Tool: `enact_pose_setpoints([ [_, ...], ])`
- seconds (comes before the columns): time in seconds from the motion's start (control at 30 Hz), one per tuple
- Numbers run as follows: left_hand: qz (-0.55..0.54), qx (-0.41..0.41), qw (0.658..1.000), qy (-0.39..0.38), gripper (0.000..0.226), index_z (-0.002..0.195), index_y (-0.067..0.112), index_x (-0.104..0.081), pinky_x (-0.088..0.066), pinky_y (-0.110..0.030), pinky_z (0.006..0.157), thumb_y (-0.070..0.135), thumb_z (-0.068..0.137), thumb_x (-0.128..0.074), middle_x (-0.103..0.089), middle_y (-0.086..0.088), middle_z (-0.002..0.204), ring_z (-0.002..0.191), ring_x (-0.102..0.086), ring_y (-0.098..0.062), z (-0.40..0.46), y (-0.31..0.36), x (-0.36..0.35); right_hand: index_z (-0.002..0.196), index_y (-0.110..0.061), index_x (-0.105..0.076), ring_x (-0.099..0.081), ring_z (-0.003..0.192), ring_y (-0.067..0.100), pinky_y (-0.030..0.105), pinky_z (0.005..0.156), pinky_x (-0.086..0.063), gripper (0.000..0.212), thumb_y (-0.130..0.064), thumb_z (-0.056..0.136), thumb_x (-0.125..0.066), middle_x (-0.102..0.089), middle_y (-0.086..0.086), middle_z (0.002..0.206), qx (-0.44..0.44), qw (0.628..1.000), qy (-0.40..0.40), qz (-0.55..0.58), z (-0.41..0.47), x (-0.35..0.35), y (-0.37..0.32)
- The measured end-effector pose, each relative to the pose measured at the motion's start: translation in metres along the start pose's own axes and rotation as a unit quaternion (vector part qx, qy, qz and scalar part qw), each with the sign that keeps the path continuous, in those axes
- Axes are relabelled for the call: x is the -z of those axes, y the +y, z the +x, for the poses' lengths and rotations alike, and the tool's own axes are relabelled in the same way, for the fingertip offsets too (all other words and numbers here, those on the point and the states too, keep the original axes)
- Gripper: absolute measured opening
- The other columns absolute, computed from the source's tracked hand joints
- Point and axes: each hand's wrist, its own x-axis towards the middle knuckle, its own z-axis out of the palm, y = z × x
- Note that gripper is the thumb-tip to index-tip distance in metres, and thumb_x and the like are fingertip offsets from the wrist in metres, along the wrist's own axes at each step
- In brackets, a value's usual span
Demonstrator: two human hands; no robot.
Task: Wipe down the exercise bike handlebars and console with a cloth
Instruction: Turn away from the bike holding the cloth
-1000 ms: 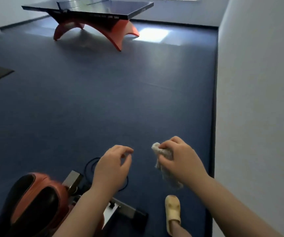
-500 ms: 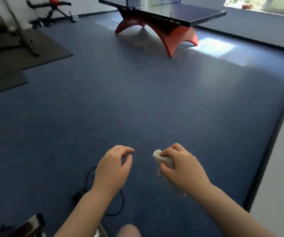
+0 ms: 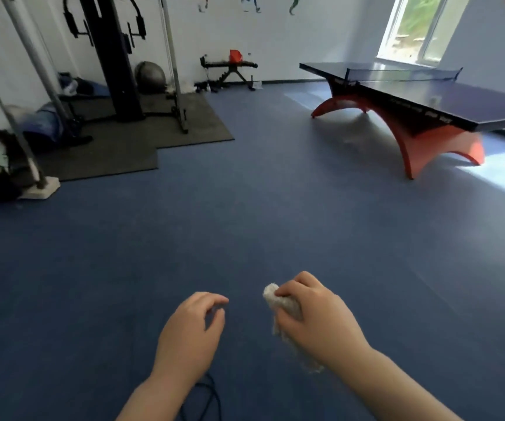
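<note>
Right hand (image 3: 321, 323) grips balled cloth (image 3: 278, 302), left hand (image 3: 190, 332) at 9 o'clock loosely curled, empty; no bike visible, wiping progress indeterminate.

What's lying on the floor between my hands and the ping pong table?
Nothing: the head view shows only bare blue floor between them.

A home-style gym room: a table tennis table (image 3: 427, 101) on blue sports flooring (image 3: 245, 223), a weight machine (image 3: 114, 56) on black mats (image 3: 142, 132), an exercise ball (image 3: 150, 76)
</note>
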Motion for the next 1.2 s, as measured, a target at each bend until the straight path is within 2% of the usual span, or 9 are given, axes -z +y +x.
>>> enact_pose_setpoints([
  [0.17, 0.009, 0.008, 0.998, 0.064, 0.017, 0.1, 0.035, -0.065, -0.046, -0.019, 0.079, 0.024, 0.092, -0.054, -0.057, 0.027, 0.099, 0.094, -0.054, 0.006, 0.097, 0.006, 0.016, 0.096, -0.034, -0.06, -0.06, 0.072, 0.012, 0.029, 0.065, -0.051, 0.013, -0.041, 0.088, -0.053, -0.048, -0.016, 0.095, 0.039, 0.999, -0.007, 0.014, 0.102, 0.006, 0.004],
  [0.33, 0.03, 0.026, 0.995, 0.089, 0.018, 0.101, 0.036, -0.064, -0.04, -0.009, 0.077, 0.025, 0.092, -0.054, -0.057, 0.028, 0.1, 0.097, -0.053, 0.007, 0.176, 0.0, 0.023, 0.101, -0.034, -0.06, -0.06, 0.074, 0.015, 0.03, 0.065, -0.051, 0.017, -0.042, 0.088, -0.054, -0.047, -0.017, 0.1, 0.096, 0.995, -0.023, 0.026, 0.208, -0.005, 0.004],
  [0.5, 0.061, 0.091, 0.979, 0.17, 0.018, 0.102, 0.036, -0.064, -0.04, -0.01, 0.075, 0.025, 0.092, -0.054, -0.056, 0.028, 0.1, 0.096, -0.054, 0.005, 0.254, -0.027, 0.037, 0.1, -0.034, -0.061, -0.061, 0.077, 0.014, 0.033, 0.068, -0.052, 0.016, -0.04, 0.088, -0.053, -0.049, -0.017, 0.101, 0.177, 0.981, -0.069, 0.047, 0.331, -0.027, -0.007],
  [0.67, 0.073, 0.173, 0.953, 0.239, 0.018, 0.104, 0.038, -0.062, -0.045, -0.015, 0.08, 0.028, 0.093, -0.052, -0.055, 0.029, 0.103, 0.098, -0.053, 0.007, 0.303, -0.052, 0.063, 0.099, -0.035, -0.061, -0.061, 0.074, 0.013, 0.03, 0.066, -0.052, 0.015, -0.042, 0.089, -0.053, -0.048, -0.017, 0.098, 0.271, 0.954, -0.122, 0.048, 0.433, -0.048, -0.041],
  [0.77, 0.073, 0.227, 0.93, 0.279, 0.018, 0.105, 0.037, -0.062, -0.041, -0.009, 0.077, 0.027, 0.094, -0.052, -0.055, 0.029, 0.103, 0.098, -0.053, 0.007, 0.312, -0.072, 0.081, 0.098, -0.035, -0.06, -0.06, 0.075, 0.013, 0.031, 0.067, -0.052, 0.014, -0.042, 0.089, -0.053, -0.049, -0.016, 0.099, 0.322, 0.931, -0.167, 0.049, 0.478, -0.071, -0.081],
  [0.9, 0.089, 0.31, 0.887, 0.331, 0.018, 0.105, 0.035, -0.064, -0.044, -0.017, 0.084, 0.025, 0.092, -0.055, -0.057, 0.025, 0.106, 0.101, -0.054, 0.004, 0.305, -0.117, 0.108, 0.097, -0.033, -0.059, -0.06, 0.073, 0.012, 0.031, 0.066, -0.052, 0.015, -0.043, 0.094, -0.047, -0.047, -0.015, 0.099, 0.416, 0.879, -0.224, 0.065, 0.515, -0.119, -0.152],
  [1.0, 0.087, 0.358, 0.852, 0.371, 0.019, 0.105, 0.035, -0.064, -0.037, -0.01, 0.081, 0.025, 0.092, -0.055, -0.058, 0.025, 0.106, 0.102, -0.054, 0.003, 0.305, -0.155, 0.134, 0.1, -0.029, -0.059, -0.061, 0.074, 0.014, 0.033, 0.068, -0.052, 0.018, -0.04, 0.095, -0.046, -0.047, -0.014, 0.102, 0.482, 0.838, -0.249, 0.066, 0.535, -0.155, -0.208],
  [1.1, 0.077, 0.382, 0.828, 0.404, 0.019, 0.105, 0.036, -0.063, -0.038, -0.012, 0.08, 0.025, 0.093, -0.055, -0.057, 0.026, 0.106, 0.101, -0.054, 0.003, 0.312, -0.186, 0.169, 0.101, -0.031, -0.058, -0.061, 0.075, 0.012, 0.031, 0.069, -0.052, 0.019, -0.043, 0.095, -0.044, -0.046, -0.015, 0.103, 0.516, 0.813, -0.261, 0.067, 0.552, -0.189, -0.259],
  [1.2, 0.081, 0.409, 0.804, 0.424, 0.019, 0.106, 0.037, -0.062, -0.036, -0.008, 0.076, 0.026, 0.093, -0.054, -0.056, 0.027, 0.104, 0.1, -0.053, 0.003, 0.316, -0.222, 0.213, 0.092, -0.035, -0.057, -0.06, 0.07, 0.008, 0.03, 0.066, -0.053, 0.022, -0.05, 0.095, -0.042, -0.046, -0.017, 0.099, 0.532, 0.794, -0.284, 0.074, 0.572, -0.222, -0.313],
])
